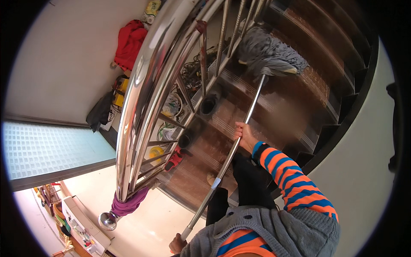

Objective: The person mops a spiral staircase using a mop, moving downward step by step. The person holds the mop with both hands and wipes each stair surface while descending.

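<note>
A mop with a grey fabric head (273,53) rests on one of the dark brown stone stairs (285,99), close to the railing side. Its metal pole (224,165) slants down toward my body. My right hand (245,135), at the end of a striped orange and blue sleeve, is closed around the middle of the pole. Low in the view, my left hand (177,244) grips the pole's lower end; part of that hand is cut off by the picture's rim. The stairs under the mop look wet or shiny.
A curved stainless steel railing (144,80) runs along the left, with a purple cloth (130,202) tied at its end. Dark boots (208,104) and a red shoe (174,160) stand on steps beside it. Cables (194,72) lie beyond. A white wall (356,141) borders the right.
</note>
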{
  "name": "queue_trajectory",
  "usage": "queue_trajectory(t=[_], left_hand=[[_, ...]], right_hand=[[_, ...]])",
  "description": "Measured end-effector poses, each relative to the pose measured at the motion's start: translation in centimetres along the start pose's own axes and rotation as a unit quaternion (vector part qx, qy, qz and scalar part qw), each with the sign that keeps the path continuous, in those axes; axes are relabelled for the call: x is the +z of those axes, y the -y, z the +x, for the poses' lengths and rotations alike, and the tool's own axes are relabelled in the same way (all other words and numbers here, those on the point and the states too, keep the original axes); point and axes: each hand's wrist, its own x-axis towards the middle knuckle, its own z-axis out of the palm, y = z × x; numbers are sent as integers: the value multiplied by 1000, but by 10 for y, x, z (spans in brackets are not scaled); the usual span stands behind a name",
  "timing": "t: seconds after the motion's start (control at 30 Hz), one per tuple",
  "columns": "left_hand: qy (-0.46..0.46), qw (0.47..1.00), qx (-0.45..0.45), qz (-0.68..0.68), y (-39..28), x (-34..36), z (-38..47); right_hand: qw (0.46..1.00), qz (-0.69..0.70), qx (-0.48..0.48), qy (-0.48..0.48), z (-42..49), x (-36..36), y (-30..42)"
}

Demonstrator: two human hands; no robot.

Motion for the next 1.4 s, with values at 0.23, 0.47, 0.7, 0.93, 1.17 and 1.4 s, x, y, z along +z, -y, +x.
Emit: queue_trajectory(t=[0.23,0.47,0.7,0.93,1.17,1.4], left_hand=[[-74,987,-79,122,-19,-20,-11],[-236,946,87,204,-60,-112,36],[-159,947,177,218,-59,-113,56],[-43,938,261,224,-65,-86,108],[35,943,261,202,-46,-35,165],[-13,955,273,112,-63,13,195]], right_hand=[[993,85,42,75,39,7,-30],[983,154,1,98,50,-9,-9],[984,165,-66,-2,-1,-104,-3],[960,147,-161,-179,-52,-186,9],[945,130,-212,-211,-122,-201,-2],[923,137,-288,-214,-165,-211,8]])
